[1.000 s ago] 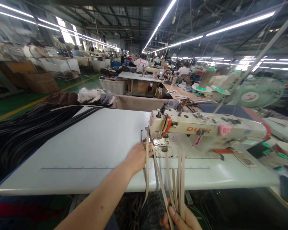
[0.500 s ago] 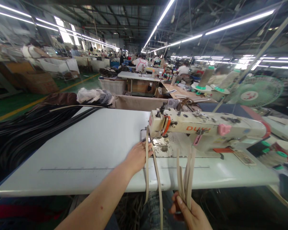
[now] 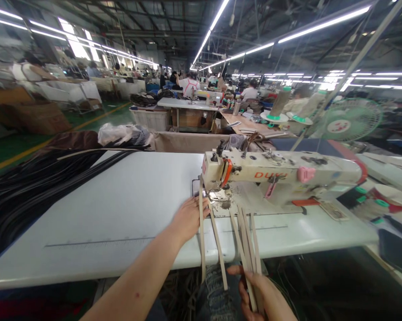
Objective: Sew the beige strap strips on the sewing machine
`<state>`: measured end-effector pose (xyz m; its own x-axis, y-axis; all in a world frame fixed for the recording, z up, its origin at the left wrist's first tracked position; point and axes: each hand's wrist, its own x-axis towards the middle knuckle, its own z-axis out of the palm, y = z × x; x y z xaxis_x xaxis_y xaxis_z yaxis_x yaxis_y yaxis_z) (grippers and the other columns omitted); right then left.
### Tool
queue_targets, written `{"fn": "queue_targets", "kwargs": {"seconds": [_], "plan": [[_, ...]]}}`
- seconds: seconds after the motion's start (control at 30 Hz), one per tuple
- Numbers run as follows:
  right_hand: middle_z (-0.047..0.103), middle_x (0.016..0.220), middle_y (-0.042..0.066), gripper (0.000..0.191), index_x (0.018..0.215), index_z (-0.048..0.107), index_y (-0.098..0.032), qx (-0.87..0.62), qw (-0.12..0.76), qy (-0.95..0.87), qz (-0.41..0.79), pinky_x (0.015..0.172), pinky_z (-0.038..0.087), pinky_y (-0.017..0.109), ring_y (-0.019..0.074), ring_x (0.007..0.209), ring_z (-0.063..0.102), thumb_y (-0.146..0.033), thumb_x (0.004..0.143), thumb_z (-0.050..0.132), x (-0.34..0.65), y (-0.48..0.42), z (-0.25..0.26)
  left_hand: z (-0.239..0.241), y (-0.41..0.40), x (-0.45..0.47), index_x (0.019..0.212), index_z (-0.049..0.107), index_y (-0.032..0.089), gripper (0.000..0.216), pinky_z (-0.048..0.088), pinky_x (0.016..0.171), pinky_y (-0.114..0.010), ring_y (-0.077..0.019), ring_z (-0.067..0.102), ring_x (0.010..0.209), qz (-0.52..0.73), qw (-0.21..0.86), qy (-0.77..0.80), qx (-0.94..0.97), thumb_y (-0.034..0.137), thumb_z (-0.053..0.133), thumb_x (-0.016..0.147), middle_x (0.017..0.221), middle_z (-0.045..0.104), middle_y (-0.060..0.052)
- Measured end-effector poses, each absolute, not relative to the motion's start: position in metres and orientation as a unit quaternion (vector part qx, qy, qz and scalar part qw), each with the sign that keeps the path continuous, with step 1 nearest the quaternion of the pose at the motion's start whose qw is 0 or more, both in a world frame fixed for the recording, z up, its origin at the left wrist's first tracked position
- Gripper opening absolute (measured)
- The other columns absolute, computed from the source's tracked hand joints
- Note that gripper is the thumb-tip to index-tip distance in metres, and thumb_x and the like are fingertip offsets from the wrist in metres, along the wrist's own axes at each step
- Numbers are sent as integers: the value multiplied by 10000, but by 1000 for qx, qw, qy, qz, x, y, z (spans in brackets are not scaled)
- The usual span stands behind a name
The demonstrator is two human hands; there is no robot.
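My left hand (image 3: 186,219) lies on the sewing machine table, its fingertips closed at a narrow beige strap (image 3: 217,238) beside the presser foot. That strap runs down over the table's front edge. Another beige strap (image 3: 202,240) hangs from the machine head across my left fingers. Below the front edge, my right hand (image 3: 259,290) is closed around several beige straps (image 3: 249,245), whose upper ends stick up over the table; its index finger points left. The sewing machine (image 3: 274,171) stands just beyond both hands. Its needle area is partly hidden by my fingers.
Long black strips (image 3: 37,191) lie heaped along the left. A fan (image 3: 348,122) and thread cones (image 3: 279,104) stand behind the machine at right. Beyond the white table (image 3: 127,196) is a beige fabric-lined bin (image 3: 190,142). Several people work farther back.
My right hand has tipped its straps to the left, and its index finger now reaches out. My left hand stays by the presser foot. The whole view has shifted slightly.
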<state>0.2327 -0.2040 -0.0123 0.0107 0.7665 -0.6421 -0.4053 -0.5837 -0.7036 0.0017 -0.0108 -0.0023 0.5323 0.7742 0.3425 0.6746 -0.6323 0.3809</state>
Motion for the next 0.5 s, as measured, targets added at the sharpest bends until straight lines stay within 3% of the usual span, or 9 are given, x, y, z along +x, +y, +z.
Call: {"fn": "queue_targets", "kwargs": {"seconds": [0.13,0.27,0.5], "plan": [[540,605,-22,604,1045,696,-135,-567,468,-173,655,390,282,153,87,444,476,-606,701,855,225,-203,-1,-4,-10,1,1392,599,171,381,419,1212,-474,-258,546,1365,257,101,411,869,334,429,1094,1438,606,-103],[551,559,-21,722,1063,663,-147,-582,477,-199,628,308,231,175,144,380,522,-700,643,862,220,-197,-6,-5,-11,1,1394,596,175,385,431,1204,-492,-264,549,1362,266,102,409,867,333,412,1095,1432,610,-105],[597,549,-14,860,1198,608,-117,-568,475,-246,625,307,333,196,200,413,618,-741,657,844,213,-192,-11,-7,-12,1,1394,595,201,369,423,1211,-506,-265,543,1370,277,101,409,864,330,431,1090,1424,616,-104]]}}
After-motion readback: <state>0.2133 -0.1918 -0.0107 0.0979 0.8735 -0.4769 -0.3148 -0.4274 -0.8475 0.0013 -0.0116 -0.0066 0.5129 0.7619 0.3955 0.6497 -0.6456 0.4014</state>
